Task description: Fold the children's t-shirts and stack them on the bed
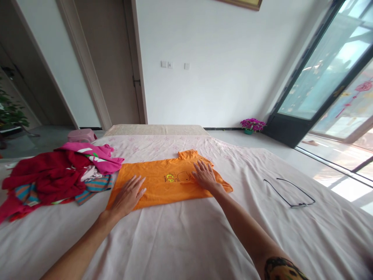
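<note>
An orange T-shirt (157,190) with a printed front lies spread sideways on the pale, sheet-covered surface (180,241). Its hem end is at the left, and its sleeves and neck are at the right. My left hand (128,196) rests flat near the hem end, fingers stretched out. Over the chest part, close to the sleeves, my right hand (205,175) lies flat with its fingers a little apart. Neither hand grips the cloth. One sleeve sticks out at the far side, slightly bunched.
To the left is a heap of red, pink and striped clothes (55,175), with a pink stool (82,135) behind it. Folded eyeglasses-like black frames (303,204) lie at the right. Purple flowers (253,124) stand on the floor by the glass door (309,85).
</note>
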Tool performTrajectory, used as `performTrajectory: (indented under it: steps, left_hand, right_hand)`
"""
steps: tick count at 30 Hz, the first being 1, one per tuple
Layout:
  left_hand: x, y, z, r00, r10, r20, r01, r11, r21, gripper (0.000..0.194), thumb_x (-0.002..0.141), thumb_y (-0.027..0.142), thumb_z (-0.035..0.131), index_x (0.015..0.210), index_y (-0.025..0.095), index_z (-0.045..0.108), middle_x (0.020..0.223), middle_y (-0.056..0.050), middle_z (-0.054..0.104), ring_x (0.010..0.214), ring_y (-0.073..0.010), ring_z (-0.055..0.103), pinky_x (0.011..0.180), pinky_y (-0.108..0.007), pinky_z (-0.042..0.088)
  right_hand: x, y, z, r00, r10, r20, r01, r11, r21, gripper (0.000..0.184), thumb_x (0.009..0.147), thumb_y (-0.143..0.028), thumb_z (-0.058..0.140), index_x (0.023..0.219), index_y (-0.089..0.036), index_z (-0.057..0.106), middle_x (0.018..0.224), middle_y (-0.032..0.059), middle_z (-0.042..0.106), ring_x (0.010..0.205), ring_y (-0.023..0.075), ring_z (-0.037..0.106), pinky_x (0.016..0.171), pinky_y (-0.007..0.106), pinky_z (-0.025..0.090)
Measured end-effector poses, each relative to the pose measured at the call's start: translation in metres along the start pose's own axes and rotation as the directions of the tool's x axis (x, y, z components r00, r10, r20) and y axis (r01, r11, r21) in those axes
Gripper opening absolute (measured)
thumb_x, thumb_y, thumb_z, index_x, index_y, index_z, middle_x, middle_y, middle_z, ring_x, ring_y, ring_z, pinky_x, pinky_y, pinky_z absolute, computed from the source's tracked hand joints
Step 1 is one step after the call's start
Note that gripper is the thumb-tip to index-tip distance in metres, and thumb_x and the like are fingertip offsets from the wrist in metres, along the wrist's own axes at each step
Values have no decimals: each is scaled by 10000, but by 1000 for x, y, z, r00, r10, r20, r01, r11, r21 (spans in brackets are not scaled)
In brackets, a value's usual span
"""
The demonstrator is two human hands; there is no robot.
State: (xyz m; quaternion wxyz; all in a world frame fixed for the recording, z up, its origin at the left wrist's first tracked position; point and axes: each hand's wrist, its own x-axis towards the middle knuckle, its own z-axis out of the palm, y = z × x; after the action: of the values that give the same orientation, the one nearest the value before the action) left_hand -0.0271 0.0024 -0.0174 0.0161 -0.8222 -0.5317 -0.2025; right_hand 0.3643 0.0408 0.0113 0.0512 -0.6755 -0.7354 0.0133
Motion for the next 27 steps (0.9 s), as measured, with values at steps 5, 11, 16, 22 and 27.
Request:
performTrajectory:
  steps: [5,11,16,22,27]
  left_hand:
    - [-8,-9,20,989,-123,84,104,974,200,620,943,509,421,1476,193,450,1567,-176,363,1457,-343,318,1158,-544,271]
    - [-5,-27,18,965,-255,65,216,909,356,668,925,551,440,1503,219,407,1565,-189,363,1452,-351,324,1150,-520,253]
    - [14,-48,12,946,-323,29,292,886,360,553,950,458,402,1405,171,528,1436,-173,535,1348,-334,460,1097,-515,328]
    - [52,-62,12,969,-246,20,226,915,334,424,959,248,356,1303,154,586,1384,-128,573,1227,-242,544,1035,-355,408]
    - [76,-74,17,937,-345,49,314,899,306,454,951,236,363,1375,155,503,1419,-141,531,1208,-261,545,1020,-372,415]
  right_hand:
    - [4,22,5,989,-5,146,3,1000,11,681,1003,-574,203,1578,-211,225,1656,69,131,1523,234,66,1210,440,39]
    - [14,36,4,984,-40,174,38,999,14,666,1007,-552,182,1587,-224,183,1661,37,116,1522,210,47,1205,410,28]
    - [43,42,-1,1000,12,7,-12,1000,21,478,1005,-404,332,1413,-243,522,1493,77,482,1377,235,398,1156,397,175]
    - [99,35,-13,994,93,-57,-90,994,54,391,940,-199,418,1269,-206,629,1277,125,632,1220,260,527,1004,351,352]
    - [138,22,-8,991,131,-36,-126,983,135,505,908,-231,492,1411,-189,481,1380,134,565,1254,279,496,980,346,392]
